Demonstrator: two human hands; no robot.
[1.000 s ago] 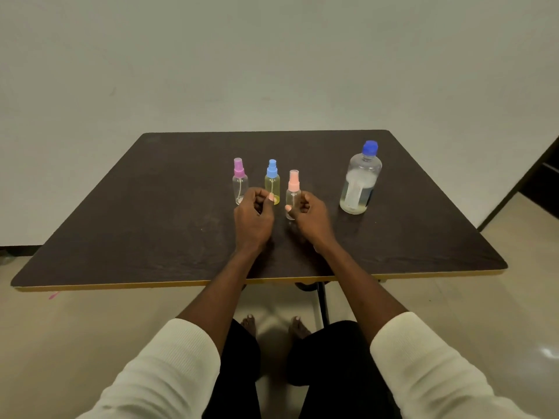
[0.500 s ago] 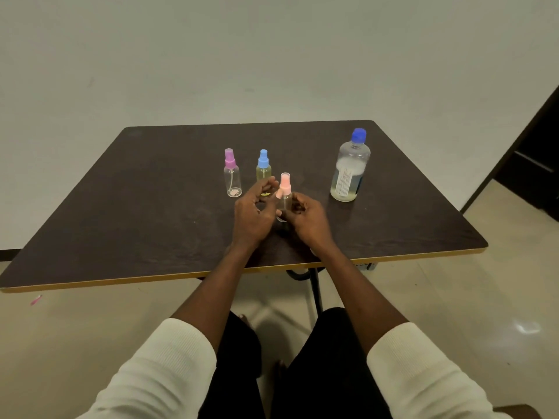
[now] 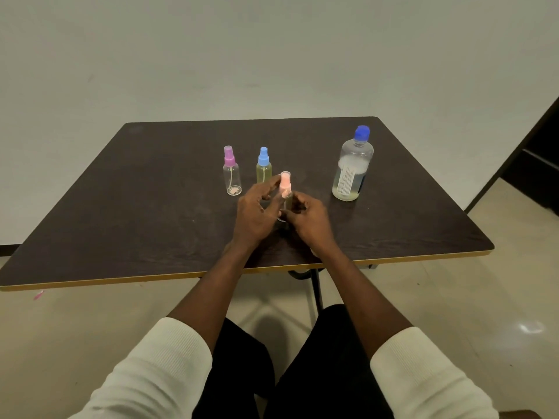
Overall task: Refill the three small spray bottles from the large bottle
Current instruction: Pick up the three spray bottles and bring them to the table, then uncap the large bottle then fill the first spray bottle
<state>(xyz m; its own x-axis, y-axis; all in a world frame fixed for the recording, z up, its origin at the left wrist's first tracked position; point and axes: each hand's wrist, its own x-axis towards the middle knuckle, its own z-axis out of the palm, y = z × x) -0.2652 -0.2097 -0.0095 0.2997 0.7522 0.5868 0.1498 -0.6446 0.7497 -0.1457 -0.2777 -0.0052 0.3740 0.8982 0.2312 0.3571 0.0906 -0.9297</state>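
Pink-capped spray bottle (image 3: 285,189) stands upright between both hands, near the front middle of the dark table (image 3: 121,213). The right hand (image 3: 308,220) curls its fingers round the clear lower body, and the left hand (image 3: 255,211) reaches its fingertips to the pink cap, with thumb and forefinger at either side of it. Most of the body is hidden behind the fingers, so its fill level cannot be told. Compared with the frame 1 second ago, this bottle sits nearer the person, pulled out of the row of 3, and the left hand, then a loose fist in front of the blue-capped one, now touches the pink cap.

Behind the left hand stands the blue-capped spray bottle (image 3: 263,166), holding yellowish liquid, its base covered by the fingers. Left of it, just apart, the purple-capped spray bottle (image 3: 231,173) looks nearly empty, with a thin dip tube inside. Neither has shifted on the table.

To the right, well apart, is the large bottle (image 3: 352,169) with a blue cap on, partly filled with pale liquid. Its white label carries printed text too small to read.

White sleeves (image 3: 157,370) are cut off by the lower edge.
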